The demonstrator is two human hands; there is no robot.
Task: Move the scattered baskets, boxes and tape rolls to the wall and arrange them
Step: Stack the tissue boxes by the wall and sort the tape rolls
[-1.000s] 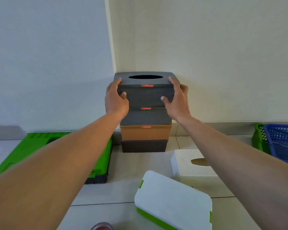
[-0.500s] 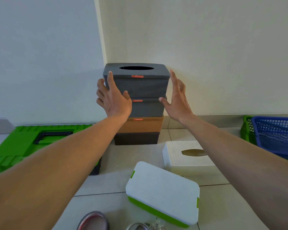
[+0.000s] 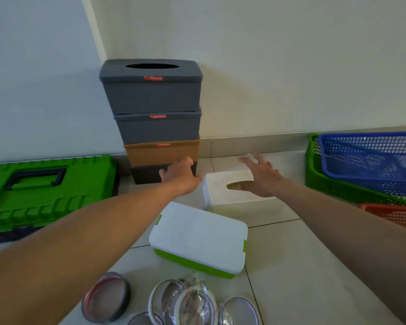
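Left hand [image 3: 178,174]: fingers [image 3: 165,171] loosely extended, gripping nothing.
Right hand [image 3: 264,179]: fingers [image 3: 250,160] straight and spread, palm down, gripping nothing.

White box [image 3: 227,193]: on the floor between the two hands. Its left edge lies just beside the left wrist, and its right half lies under the right palm. Whether either hand touches it cannot be told.

Stack: four boxes against the wall, directly beyond the left fingertips. Order from the top: grey box [image 3: 150,95], second grey box [image 3: 157,130], tan box [image 3: 161,153], dark box [image 3: 145,175]. The left fingers lie in front of the dark box; contact cannot be told.

Lidded box [image 3: 197,235]: white lid, green base. It is on the floor, nearer the person than both sets of fingers.

Green case [image 3: 45,195]: left of the left fingers, apart from them.

Baskets: right of the right fingers, well apart. The blue basket [image 3: 370,160] sits inside the green basket [image 3: 314,177]. The red basket [image 3: 394,214] lies nearer the person.

Tape rolls [image 3: 106,299]: on the floor at the near edge, well behind both hands.
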